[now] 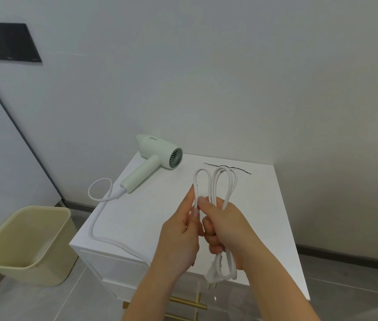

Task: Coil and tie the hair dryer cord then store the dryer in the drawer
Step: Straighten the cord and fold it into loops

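Observation:
A pale green hair dryer [154, 156] lies on its side at the back left of the white cabinet top [262, 205]. Its white cord [95, 218] loops off the handle, runs along the left edge and comes up to my hands. My right hand [224, 228] is shut around a bundle of several cord loops [224, 181] that stick up above it, and the plug [213, 274] hangs below it. My left hand [181, 237] pinches one strand of the cord beside the bundle. A gold drawer handle [188, 302] shows on the cabinet front below my arms.
A beige waste bin [26, 244] stands on the grey tiled floor left of the cabinet. A thin black tie [229, 168] lies on the top near the back wall. A dark panel [8, 44] is mounted on the wall at upper left.

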